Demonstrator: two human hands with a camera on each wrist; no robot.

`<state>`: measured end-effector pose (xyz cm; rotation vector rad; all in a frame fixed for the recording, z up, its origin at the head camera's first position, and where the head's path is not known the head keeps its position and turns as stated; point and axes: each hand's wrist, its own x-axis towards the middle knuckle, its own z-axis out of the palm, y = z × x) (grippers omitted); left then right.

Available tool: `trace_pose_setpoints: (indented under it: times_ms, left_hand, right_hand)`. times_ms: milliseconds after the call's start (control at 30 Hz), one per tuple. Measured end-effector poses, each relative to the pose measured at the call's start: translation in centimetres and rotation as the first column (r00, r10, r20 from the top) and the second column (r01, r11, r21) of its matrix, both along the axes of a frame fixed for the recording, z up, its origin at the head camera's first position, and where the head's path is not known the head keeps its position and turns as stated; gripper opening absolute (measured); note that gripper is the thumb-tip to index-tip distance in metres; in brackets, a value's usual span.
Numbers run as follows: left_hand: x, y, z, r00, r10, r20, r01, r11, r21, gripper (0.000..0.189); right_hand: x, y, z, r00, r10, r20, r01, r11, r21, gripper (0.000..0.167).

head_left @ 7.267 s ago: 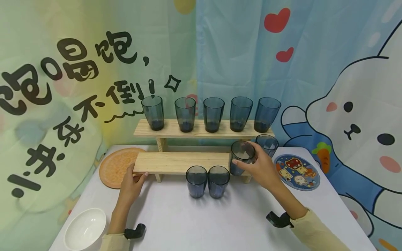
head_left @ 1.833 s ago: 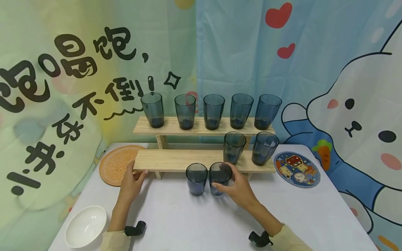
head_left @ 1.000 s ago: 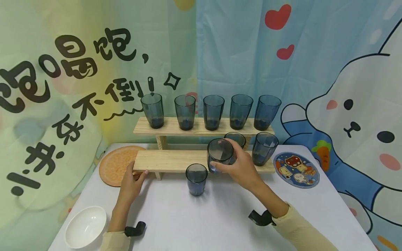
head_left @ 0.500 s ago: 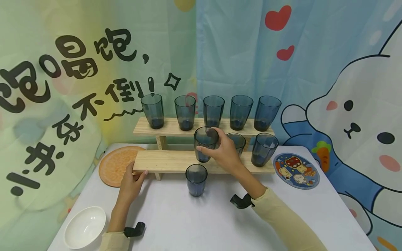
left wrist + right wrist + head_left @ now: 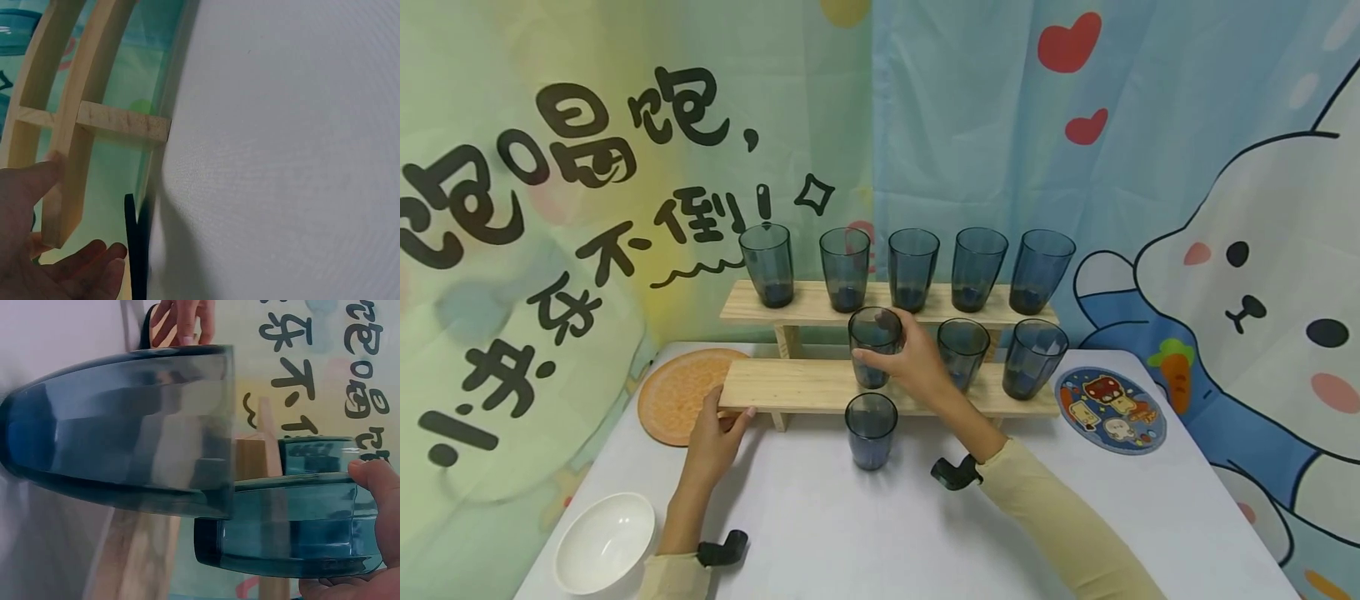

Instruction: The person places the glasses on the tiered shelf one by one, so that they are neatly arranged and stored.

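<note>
My right hand [image 5: 913,360] grips a blue-tinted drinking glass [image 5: 868,367] near its rim. The glass is upright at the middle of the lower board of a two-tier wooden stand [image 5: 786,385]; whether its base touches the wood I cannot tell. In the right wrist view thumb and fingers lie on either side of the held glass [image 5: 294,534]. My left hand [image 5: 715,442] holds the left end of that lower board, its thumb [image 5: 47,175] against the wood. Another glass [image 5: 870,433] stands on the table in front of the stand and looms large in the right wrist view.
Two glasses, one here [image 5: 962,346] and one beside it [image 5: 1033,362], stand on the lower board's right half. Several more [image 5: 913,267] line the upper board. A white bowl [image 5: 606,543], an orange round mat [image 5: 681,400] and a blue patterned mat [image 5: 1111,411] lie on the white table.
My right hand set one glass on the lower board, took the right one of two table glasses, lifted it and carried it left over the lower board. The left hand stays put.
</note>
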<state>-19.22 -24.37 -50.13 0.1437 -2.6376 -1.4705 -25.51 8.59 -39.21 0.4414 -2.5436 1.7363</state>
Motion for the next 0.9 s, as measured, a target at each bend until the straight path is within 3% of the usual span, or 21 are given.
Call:
trace_pose_setpoints:
  times_ms: [367, 900]
  left_hand:
    - [-0.2, 0.0, -0.1, 1.000, 0.004, -0.003, -0.004, 1.000, -0.008, 0.071]
    - [-0.4, -0.2, -0.3, 1.000, -0.001, -0.014, 0.001, 1.000, -0.009, 0.072]
  right_hand:
    - [-0.8, -0.2, -1.6, 1.000, -0.027, 0.012, 0.026, 0.999, 0.029, 0.093]
    - [-1.1, -0.1, -2.3, 0.999, -0.035, 0.035, 0.034, 0.999, 0.039, 0.092]
